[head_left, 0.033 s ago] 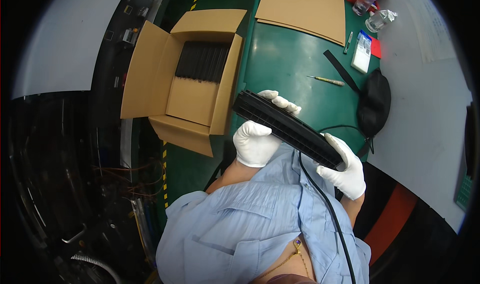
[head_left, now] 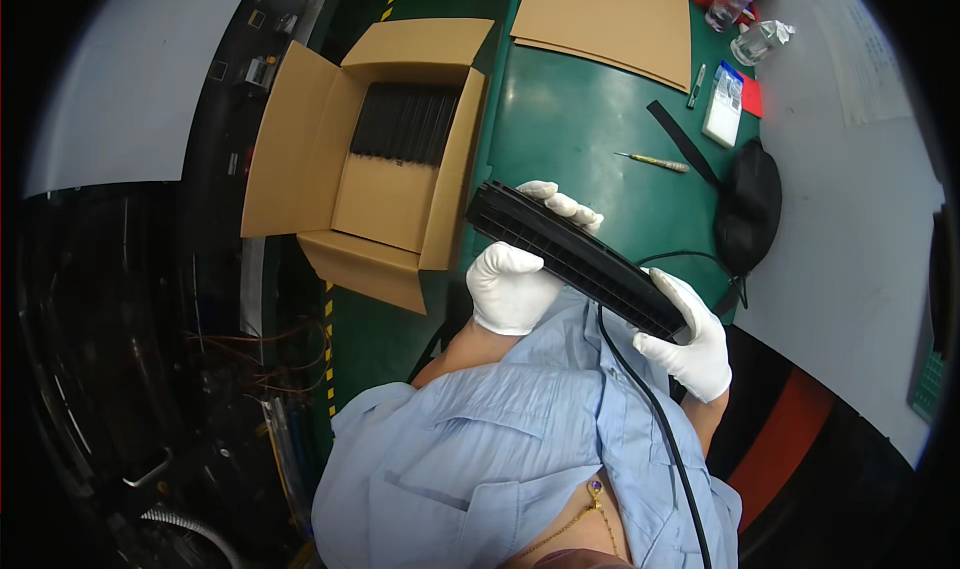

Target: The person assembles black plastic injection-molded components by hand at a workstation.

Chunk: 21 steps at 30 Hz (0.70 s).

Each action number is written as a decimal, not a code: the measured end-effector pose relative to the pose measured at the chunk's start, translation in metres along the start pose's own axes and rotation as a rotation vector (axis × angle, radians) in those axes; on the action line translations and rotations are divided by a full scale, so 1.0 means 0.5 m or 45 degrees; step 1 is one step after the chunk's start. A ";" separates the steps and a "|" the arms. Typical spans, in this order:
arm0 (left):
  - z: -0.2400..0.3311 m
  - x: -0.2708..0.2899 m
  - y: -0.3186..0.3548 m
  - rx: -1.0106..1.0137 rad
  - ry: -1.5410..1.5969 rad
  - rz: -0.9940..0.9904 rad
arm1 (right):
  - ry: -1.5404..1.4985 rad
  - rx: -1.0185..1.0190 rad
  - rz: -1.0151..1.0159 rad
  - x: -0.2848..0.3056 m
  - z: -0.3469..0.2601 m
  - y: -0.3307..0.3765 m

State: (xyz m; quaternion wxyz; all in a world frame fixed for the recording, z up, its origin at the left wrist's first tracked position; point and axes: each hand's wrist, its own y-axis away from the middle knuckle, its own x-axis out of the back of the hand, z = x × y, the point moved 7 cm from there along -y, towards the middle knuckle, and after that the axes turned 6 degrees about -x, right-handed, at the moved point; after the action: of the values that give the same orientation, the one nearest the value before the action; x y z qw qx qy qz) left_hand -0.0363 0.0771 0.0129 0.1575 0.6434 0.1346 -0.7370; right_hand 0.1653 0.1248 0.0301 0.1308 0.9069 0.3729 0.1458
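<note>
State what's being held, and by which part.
A long black ribbed bar: the left grip holds it near its upper-left end, the right grip at its lower-right end.

Bar (head_left: pixel 575 259) black, gridded; left hand (head_left: pixel 513 289), right hand (head_left: pixel 697 347) white-gloved; shirt (head_left: pixel 450 469) light blue; carton (head_left: pixel 285 159) brown; tape (head_left: pixel 329 349) yellow-black striped.

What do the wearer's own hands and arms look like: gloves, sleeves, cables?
Left hand and right hand: white gloves, no visible markings. Forearms bare between gloves and light blue shirt. No cable visible on arms; a black cable crosses the shirt.
</note>
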 end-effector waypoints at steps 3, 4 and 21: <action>-0.002 0.001 0.001 0.017 0.013 -0.002 | 0.139 0.110 0.037 0.000 -0.020 0.008; -0.002 0.001 0.001 0.025 0.009 0.000 | 0.158 0.116 0.038 0.000 -0.022 0.009; -0.004 0.030 -0.022 -0.097 -0.055 0.110 | 0.541 0.438 0.181 -0.038 -0.067 0.014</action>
State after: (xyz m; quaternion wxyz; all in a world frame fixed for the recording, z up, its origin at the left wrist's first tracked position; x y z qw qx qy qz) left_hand -0.0405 0.0870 -0.0020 0.2164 0.6260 0.1310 -0.7377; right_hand 0.1447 0.1106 0.0604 -0.1165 0.8889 0.3467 0.2760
